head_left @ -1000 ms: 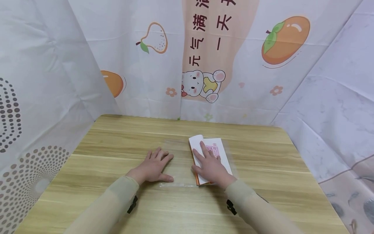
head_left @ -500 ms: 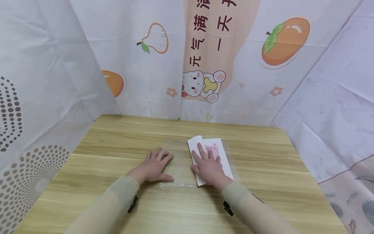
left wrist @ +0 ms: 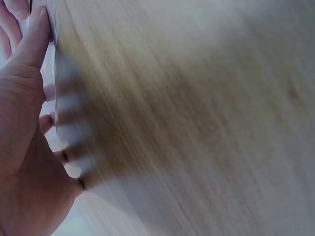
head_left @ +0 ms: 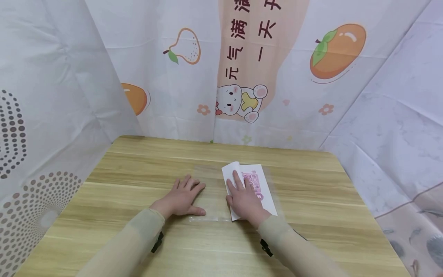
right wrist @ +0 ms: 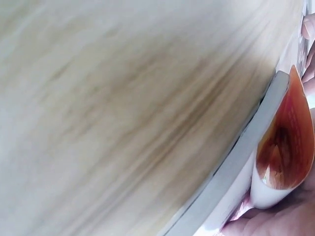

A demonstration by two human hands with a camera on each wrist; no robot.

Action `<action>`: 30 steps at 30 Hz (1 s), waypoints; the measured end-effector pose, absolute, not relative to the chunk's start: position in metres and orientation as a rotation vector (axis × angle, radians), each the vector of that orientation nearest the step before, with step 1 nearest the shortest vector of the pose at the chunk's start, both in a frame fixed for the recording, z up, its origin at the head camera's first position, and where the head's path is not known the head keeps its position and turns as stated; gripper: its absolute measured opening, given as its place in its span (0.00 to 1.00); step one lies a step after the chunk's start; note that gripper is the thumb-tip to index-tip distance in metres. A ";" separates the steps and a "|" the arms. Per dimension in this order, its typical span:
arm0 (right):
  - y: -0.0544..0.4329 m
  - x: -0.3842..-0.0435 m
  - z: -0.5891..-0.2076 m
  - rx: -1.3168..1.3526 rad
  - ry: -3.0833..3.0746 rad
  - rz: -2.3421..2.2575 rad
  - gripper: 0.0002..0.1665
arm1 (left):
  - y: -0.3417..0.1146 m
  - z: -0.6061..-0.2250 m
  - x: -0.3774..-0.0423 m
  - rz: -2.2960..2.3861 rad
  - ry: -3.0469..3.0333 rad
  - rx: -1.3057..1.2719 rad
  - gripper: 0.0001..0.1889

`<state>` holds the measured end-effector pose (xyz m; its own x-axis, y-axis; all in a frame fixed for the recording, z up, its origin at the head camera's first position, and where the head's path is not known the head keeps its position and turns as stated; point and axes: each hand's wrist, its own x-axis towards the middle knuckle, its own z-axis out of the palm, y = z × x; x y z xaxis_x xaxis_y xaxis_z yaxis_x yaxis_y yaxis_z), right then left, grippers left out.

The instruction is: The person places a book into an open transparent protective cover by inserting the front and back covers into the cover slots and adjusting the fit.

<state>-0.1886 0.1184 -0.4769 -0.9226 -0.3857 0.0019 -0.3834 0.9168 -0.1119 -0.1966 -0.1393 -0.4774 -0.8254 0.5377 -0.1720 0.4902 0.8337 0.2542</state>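
A book (head_left: 269,196) with a white page and pink print lies on a clear plastic sheet (head_left: 217,206). Its left leaf is curled over to the right. My right hand (head_left: 245,202) rests on that curled leaf with fingers spread. From the right wrist, the curled leaf (right wrist: 285,142) shows an orange picture inside its loop, beside the book's thick page edge (right wrist: 241,152). My left hand (head_left: 179,198) lies with spread fingers on the left part of the plastic sheet, its thumb towards the book. The left wrist view shows that palm (left wrist: 29,147) close to the wood.
A wood-grain table (head_left: 138,165) carries everything. Behind it hangs a white curtain (head_left: 287,123) printed with fruit and characters. More white cloth (head_left: 62,127) hangs at the left, and a pale marbled cloth (head_left: 384,127) at the right.
My right hand has slid slightly left on the book. The curled leaf now lies flatter, and the orange strip at its lower edge has gone from the head view. My left hand stays put.
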 end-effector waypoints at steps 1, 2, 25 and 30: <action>0.118 -0.189 -0.477 -0.629 3.064 -0.143 0.32 | -0.139 -0.477 -0.197 0.289 2.779 0.792 0.51; 0.118 -0.189 -0.477 -0.642 3.072 -0.117 0.32 | -0.139 -0.477 -0.197 0.285 2.780 0.791 0.51; 0.102 -0.186 -0.473 -0.494 3.036 0.024 0.35 | -0.141 -0.481 -0.197 0.400 2.764 0.827 0.51; 0.100 -0.184 -0.471 -0.461 3.038 -0.014 0.35 | -0.139 -0.476 -0.196 0.336 2.767 0.816 0.50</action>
